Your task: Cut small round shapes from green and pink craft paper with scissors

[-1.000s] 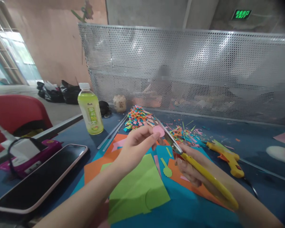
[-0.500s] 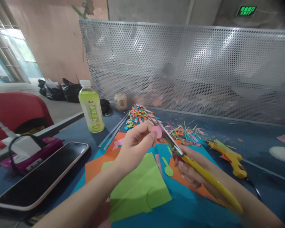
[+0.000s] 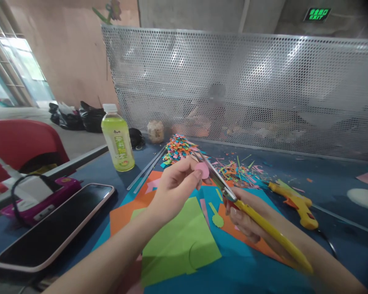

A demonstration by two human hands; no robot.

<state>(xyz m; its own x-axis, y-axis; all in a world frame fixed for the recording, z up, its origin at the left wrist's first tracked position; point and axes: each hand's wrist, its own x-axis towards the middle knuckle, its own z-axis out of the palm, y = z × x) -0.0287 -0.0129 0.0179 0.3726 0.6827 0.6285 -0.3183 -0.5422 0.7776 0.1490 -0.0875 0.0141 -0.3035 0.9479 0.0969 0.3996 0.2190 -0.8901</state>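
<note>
Between thumb and fingers, my left hand (image 3: 179,179) pinches a small rounded piece of pink paper (image 3: 203,170). My right hand (image 3: 248,216) grips yellow-handled scissors (image 3: 257,222), their blades slanting up and left past the right edge of the pink piece. Whether the blades touch it I cannot tell. Beneath my hands lie a green paper sheet (image 3: 178,241), blue paper (image 3: 239,261) and orange paper (image 3: 129,212). A green scalloped paper cutout with a stem (image 3: 217,219) rests on the blue sheet between my wrists.
Behind my hands sit a heap of small coloured paper squares (image 3: 179,145) and thin paper scraps (image 3: 241,172). A yellow glue gun (image 3: 297,202) lies at right. At left are a drink bottle (image 3: 119,141), a phone (image 3: 55,228) and a purple power strip (image 3: 46,210). A perforated metal screen (image 3: 248,81) stands behind.
</note>
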